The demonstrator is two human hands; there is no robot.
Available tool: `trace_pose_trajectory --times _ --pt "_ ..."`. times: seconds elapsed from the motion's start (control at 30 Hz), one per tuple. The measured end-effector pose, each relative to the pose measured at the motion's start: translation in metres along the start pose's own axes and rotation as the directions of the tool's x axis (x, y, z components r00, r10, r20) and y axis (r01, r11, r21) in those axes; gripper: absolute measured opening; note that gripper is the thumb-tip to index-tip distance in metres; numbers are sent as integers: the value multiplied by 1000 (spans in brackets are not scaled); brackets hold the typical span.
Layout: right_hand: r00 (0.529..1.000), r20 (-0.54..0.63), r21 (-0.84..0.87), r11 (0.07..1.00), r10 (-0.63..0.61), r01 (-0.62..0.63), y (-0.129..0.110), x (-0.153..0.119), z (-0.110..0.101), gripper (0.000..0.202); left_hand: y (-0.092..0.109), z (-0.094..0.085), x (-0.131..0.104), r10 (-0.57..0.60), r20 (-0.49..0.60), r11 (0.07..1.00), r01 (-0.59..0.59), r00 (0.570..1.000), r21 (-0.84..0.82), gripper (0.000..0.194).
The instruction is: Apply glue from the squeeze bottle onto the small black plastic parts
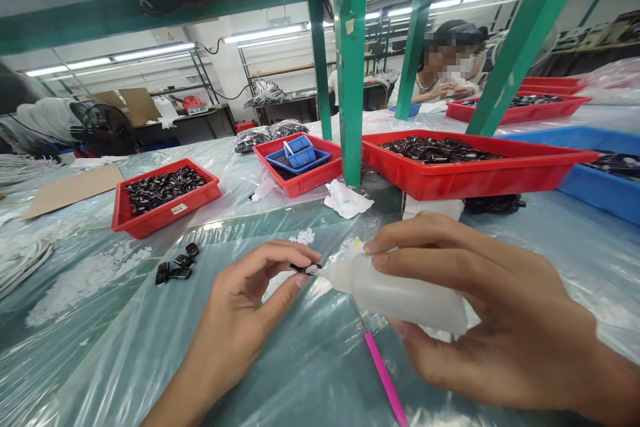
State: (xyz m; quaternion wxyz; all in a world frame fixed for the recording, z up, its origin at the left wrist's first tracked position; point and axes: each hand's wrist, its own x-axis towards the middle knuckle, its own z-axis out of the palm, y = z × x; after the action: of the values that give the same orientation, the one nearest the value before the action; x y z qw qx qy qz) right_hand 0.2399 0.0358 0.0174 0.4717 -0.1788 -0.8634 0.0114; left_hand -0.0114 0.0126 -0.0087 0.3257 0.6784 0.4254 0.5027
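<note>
Between the thumb and fingers of my left hand (255,297) is a small black part (306,269) with a pale face. My right hand (495,320) is wrapped round a translucent white squeeze bottle (405,293), tilted onto its side. Its nozzle points left at the black part; whether the tip touches it, I cannot tell. Below the bottle lies a pink-handled tool (385,377) with a thin metal shaft. Several black parts (176,265) sit in a loose group left of my left hand. A little heap of small white pieces (303,236) lies just beyond my fingers.
Red trays of black parts (167,197) (440,170) stand to the left and right. A red tray (305,180) holds small blue trays. Crumpled white paper (349,199) lies by a green post (350,67). Scattered white pieces (85,277) cover the left. Across the table sits a co-worker (440,73).
</note>
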Motion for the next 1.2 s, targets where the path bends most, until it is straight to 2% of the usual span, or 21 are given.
trace_pose_trajectory --times 0.27,1.03,1.2 --pt "1000 21 19 1000 7 -7 1 1 -2 40 -1 -1 -1 3 -5 1000 -3 1000 4 21" --pt "999 -14 6 1000 -29 29 1 3 -3 35 3 0 0 4 0 1000 -4 1000 -7 19" --pt "1000 -11 6 1000 -18 18 1 2 -2 37 2 1 -1 12 -27 1000 -12 1000 -10 19"
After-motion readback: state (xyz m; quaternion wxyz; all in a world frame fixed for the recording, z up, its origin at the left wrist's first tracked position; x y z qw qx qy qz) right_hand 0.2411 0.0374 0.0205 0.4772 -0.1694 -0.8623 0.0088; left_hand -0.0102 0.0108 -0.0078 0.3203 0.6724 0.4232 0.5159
